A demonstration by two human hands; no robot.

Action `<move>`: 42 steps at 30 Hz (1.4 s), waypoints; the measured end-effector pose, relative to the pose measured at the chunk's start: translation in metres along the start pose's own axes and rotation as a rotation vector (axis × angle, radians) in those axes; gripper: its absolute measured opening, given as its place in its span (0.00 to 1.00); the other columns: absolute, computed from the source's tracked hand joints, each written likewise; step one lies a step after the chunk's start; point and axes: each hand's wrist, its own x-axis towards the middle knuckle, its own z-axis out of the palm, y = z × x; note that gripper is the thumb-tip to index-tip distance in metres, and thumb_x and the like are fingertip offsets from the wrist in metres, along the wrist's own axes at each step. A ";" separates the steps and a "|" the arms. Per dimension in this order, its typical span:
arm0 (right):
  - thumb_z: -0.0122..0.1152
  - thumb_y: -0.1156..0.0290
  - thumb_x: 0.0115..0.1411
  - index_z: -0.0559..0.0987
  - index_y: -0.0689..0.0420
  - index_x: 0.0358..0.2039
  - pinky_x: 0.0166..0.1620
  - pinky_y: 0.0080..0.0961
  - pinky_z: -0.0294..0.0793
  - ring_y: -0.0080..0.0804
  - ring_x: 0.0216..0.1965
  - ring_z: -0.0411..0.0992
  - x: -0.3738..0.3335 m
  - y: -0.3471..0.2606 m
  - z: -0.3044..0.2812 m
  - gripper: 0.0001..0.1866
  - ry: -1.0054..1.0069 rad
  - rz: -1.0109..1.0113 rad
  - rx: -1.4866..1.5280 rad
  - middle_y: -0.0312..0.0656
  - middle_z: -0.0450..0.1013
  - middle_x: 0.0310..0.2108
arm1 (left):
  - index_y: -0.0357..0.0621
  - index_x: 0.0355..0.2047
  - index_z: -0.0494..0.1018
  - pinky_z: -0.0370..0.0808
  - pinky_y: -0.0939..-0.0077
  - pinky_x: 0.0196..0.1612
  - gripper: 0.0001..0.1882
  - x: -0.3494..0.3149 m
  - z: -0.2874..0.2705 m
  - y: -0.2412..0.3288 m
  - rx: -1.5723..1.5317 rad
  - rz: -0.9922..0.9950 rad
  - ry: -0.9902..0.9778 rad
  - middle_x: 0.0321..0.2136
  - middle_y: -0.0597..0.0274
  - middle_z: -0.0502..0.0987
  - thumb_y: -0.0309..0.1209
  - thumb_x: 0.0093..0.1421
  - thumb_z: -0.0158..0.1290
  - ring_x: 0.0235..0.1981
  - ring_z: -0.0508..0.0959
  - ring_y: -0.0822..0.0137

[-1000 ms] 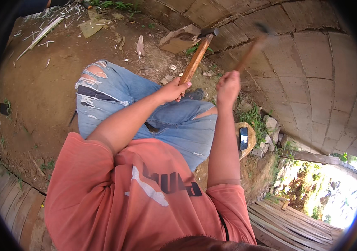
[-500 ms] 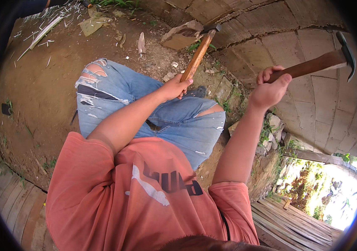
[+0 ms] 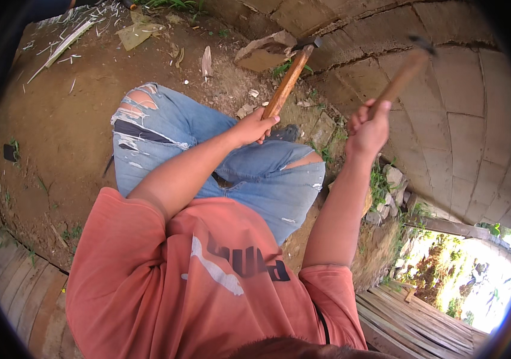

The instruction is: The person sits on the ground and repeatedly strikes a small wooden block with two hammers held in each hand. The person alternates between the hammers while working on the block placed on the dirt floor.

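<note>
Left hand (image 3: pixel 256 127) wrapped shut around the lower end of a wooden-handled tool (image 3: pixel 288 82); handle slants up and away, its dark metal head resting against a broken stone chunk (image 3: pixel 265 51). Right hand (image 3: pixel 368 128) fisted around the wooden handle of a hammer (image 3: pixel 400 76), raised; head blurred, just right of the chunk and clear of it.

Below the chunk: knees in torn blue jeans (image 3: pixel 219 161), then an orange shirt (image 3: pixel 207 281) filling the lower frame.

Surface: bare brown dirt ground (image 3: pixel 58 131) left of the chunk, outdoors, daylight. Right of the chunk, a curved wall of large pale blocks (image 3: pixel 471 119) with dark joints. Small stone chips and weeds lie between chunk and knees.

Further out: flat scrap and pale wood shavings (image 3: pixel 64 42) well left of the chunk; wooden planks (image 3: pixel 10 275) along the lower left edge, more planks (image 3: pixel 411 323) lower right; loose stones and greenery (image 3: pixel 393 185) below the hammer hand. Forearms cross over the jeans, hiding part of the ground.
</note>
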 end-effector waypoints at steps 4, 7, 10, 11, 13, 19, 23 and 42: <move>0.41 0.48 0.80 0.69 0.56 0.42 0.24 0.23 0.57 0.22 0.23 0.60 0.020 -0.039 0.000 0.22 0.014 -0.478 0.077 0.34 0.63 0.25 | 0.41 0.50 0.67 0.74 0.78 0.27 0.21 -0.007 -0.001 0.008 0.036 -0.023 -0.017 0.28 0.66 0.73 0.47 0.74 0.53 0.22 0.72 0.77; 0.42 0.49 0.80 0.69 0.55 0.44 0.27 0.22 0.62 0.23 0.24 0.62 0.043 0.016 -0.006 0.21 -0.026 -0.685 0.064 0.35 0.65 0.25 | 0.41 0.50 0.67 0.74 0.78 0.26 0.21 -0.007 -0.001 0.007 0.040 -0.018 -0.020 0.28 0.66 0.73 0.47 0.74 0.54 0.21 0.72 0.77; 0.46 0.48 0.79 0.71 0.55 0.37 0.26 0.24 0.63 0.21 0.24 0.63 0.032 0.126 -0.032 0.23 -0.049 -0.345 -0.441 0.34 0.67 0.25 | 0.41 0.50 0.66 0.74 0.77 0.26 0.20 -0.007 0.005 0.009 0.058 -0.011 -0.042 0.28 0.66 0.73 0.46 0.74 0.54 0.21 0.72 0.77; 0.47 0.48 0.78 0.72 0.55 0.33 0.25 0.25 0.62 0.20 0.23 0.63 0.037 0.160 -0.050 0.24 -0.057 -0.216 -0.767 0.33 0.67 0.23 | 0.41 0.50 0.66 0.74 0.77 0.26 0.20 -0.008 0.008 0.011 0.045 -0.014 -0.053 0.28 0.66 0.73 0.45 0.74 0.54 0.21 0.72 0.77; 0.46 0.48 0.79 0.71 0.53 0.31 0.21 0.22 0.58 0.19 0.19 0.60 0.024 0.147 -0.034 0.24 -0.053 0.080 -0.572 0.30 0.65 0.21 | 0.41 0.50 0.66 0.74 0.77 0.25 0.19 -0.006 0.002 0.012 0.004 -0.011 -0.020 0.28 0.66 0.73 0.44 0.74 0.54 0.21 0.72 0.77; 0.42 0.51 0.80 0.71 0.54 0.35 0.19 0.22 0.51 0.18 0.16 0.55 0.005 0.015 -0.011 0.22 0.008 0.060 -0.064 0.28 0.59 0.19 | 0.41 0.48 0.67 0.73 0.77 0.25 0.18 -0.004 -0.002 0.005 0.019 0.015 -0.027 0.27 0.66 0.72 0.43 0.74 0.54 0.20 0.72 0.76; 0.41 0.50 0.80 0.71 0.56 0.40 0.23 0.22 0.56 0.20 0.21 0.59 0.014 -0.051 -0.011 0.22 0.039 -0.369 -0.023 0.32 0.62 0.22 | 0.41 0.48 0.67 0.72 0.77 0.24 0.18 -0.001 -0.002 -0.001 0.047 0.014 -0.024 0.26 0.67 0.72 0.43 0.74 0.54 0.20 0.72 0.76; 0.43 0.47 0.80 0.71 0.55 0.37 0.22 0.21 0.55 0.18 0.19 0.57 -0.003 -0.027 0.003 0.24 -0.063 -0.281 -0.039 0.29 0.62 0.21 | 0.39 0.54 0.66 0.73 0.78 0.25 0.22 -0.003 0.000 0.000 0.065 0.007 -0.021 0.27 0.67 0.73 0.46 0.74 0.54 0.20 0.72 0.77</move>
